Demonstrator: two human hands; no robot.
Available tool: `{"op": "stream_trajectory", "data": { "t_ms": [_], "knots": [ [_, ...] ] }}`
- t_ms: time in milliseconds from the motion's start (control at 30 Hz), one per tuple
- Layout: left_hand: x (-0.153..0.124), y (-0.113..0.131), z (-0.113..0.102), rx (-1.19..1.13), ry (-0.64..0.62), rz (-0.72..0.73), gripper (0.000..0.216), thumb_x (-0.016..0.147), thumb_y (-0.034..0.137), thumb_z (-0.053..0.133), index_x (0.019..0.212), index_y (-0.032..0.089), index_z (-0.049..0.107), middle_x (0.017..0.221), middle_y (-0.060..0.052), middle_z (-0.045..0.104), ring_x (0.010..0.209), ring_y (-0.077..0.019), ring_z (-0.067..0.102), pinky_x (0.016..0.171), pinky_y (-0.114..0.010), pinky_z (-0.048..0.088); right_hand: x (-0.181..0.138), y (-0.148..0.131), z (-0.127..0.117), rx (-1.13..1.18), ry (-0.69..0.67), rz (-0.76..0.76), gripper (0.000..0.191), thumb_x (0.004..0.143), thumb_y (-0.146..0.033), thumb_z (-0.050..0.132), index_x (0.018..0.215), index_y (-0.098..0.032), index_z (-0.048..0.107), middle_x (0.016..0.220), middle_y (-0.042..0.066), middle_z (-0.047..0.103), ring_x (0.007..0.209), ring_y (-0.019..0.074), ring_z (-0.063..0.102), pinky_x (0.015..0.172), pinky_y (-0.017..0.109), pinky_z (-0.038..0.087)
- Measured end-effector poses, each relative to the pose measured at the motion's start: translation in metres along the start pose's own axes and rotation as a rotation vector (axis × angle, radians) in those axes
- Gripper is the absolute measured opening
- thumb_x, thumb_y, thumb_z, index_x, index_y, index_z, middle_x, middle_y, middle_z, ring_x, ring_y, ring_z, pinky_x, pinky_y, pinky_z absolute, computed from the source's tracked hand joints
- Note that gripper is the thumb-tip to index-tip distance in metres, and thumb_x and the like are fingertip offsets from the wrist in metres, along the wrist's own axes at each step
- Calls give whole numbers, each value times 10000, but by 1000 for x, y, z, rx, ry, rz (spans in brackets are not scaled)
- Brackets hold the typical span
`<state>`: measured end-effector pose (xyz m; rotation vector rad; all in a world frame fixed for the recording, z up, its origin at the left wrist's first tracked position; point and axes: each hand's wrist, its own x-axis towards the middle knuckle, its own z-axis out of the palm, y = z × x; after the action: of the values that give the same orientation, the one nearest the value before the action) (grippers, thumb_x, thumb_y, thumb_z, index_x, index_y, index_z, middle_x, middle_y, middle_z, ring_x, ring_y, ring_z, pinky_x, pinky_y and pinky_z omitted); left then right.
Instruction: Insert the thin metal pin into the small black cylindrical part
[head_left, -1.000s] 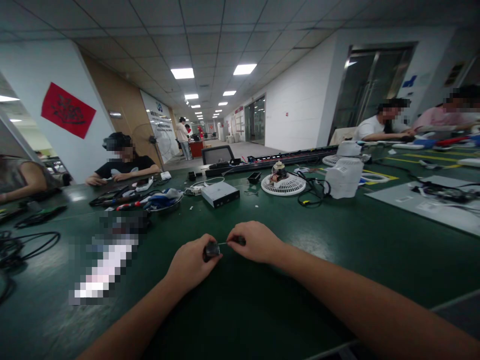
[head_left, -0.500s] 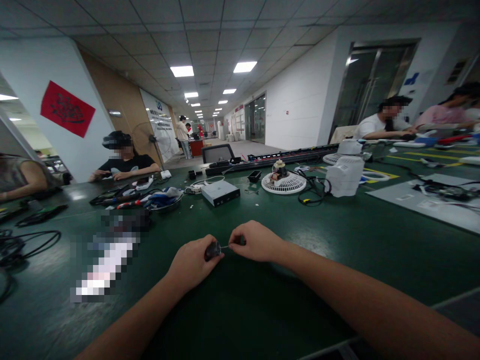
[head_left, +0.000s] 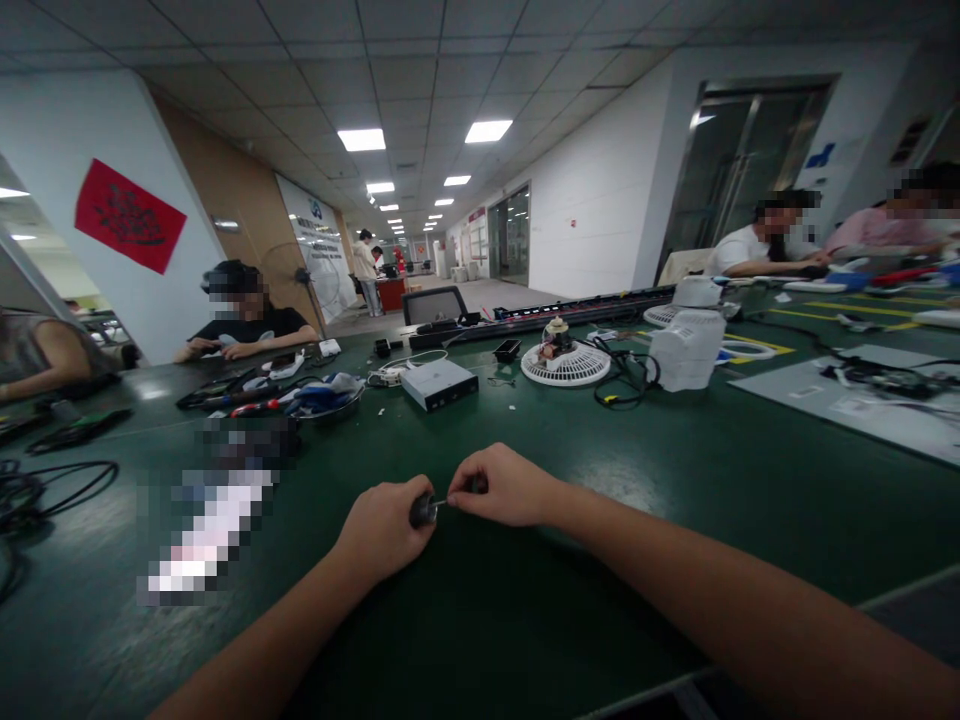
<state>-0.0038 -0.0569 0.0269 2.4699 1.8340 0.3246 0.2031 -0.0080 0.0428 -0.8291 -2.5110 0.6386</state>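
My left hand (head_left: 382, 525) is closed round a small dark cylinder (head_left: 423, 510) with a shiny end face, much like a little motor. A thin metal shaft (head_left: 441, 503) sticks out of that end towards the right. At the shaft's tip, the thumb and fingertips of my right hand (head_left: 499, 485) are pinched together. Something dark shows inside the curl of the right fingers, too small to make out. Both hands are just above the green tabletop (head_left: 480, 620), close to each other.
Beyond my hands lie a silver box-shaped drive (head_left: 439, 384), a white fan grille with a motor (head_left: 565, 365), a black cable (head_left: 628, 385) and a white plastic housing (head_left: 684, 350). Tools and a blue cloth (head_left: 326, 393) are at left. Several people sit round the table.
My right hand has shifted slightly left, closer to the cylinder, and less shaft shows between the hands. The left thumb has drawn back from below the cylinder's end. The view has shifted slightly.
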Motion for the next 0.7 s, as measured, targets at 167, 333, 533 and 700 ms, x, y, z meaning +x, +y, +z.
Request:
{"op": "stream_trajectory", "data": {
  "t_ms": [167, 333, 533, 700],
  "knots": [
    [0, -1, 0, -19, 10, -36, 111, 797, 292, 571, 892, 249, 611, 804, -11, 694, 735, -202, 645, 596, -278, 389, 0, -1, 1, -54, 8, 27, 173, 820, -283, 625, 890, -186, 749, 793, 22, 718, 670, 132, 615, 600, 233, 421],
    [0, -1, -3, -23, 54, -54, 91, 814, 273, 551, 882, 247, 606, 787, -5, 692, 726, -193, 646, 600, -276, 384, 0, -2, 4, 21, 64, 20, 189, 848, -290, 605, 913, -177, 742, 806, 19, 720, 671, 124, 615, 606, 227, 427],
    [0, 0, -4, -16, 34, -94, 104, 794, 270, 587, 894, 257, 609, 813, 3, 698, 763, -201, 652, 611, -282, 389, 0, -2, 3, -29, -48, 41, 185, 836, -313, 622, 910, -196, 744, 806, 14, 720, 673, 130, 618, 596, 233, 420],
    [0, 1, -2, -22, 37, -75, 97, 800, 269, 572, 893, 253, 595, 829, -5, 695, 778, -205, 647, 631, -287, 395, 1, -1, 5, -92, 69, 75, 184, 838, -296, 603, 898, -193, 744, 835, 24, 724, 719, 141, 626, 614, 238, 423]
  ]
}}
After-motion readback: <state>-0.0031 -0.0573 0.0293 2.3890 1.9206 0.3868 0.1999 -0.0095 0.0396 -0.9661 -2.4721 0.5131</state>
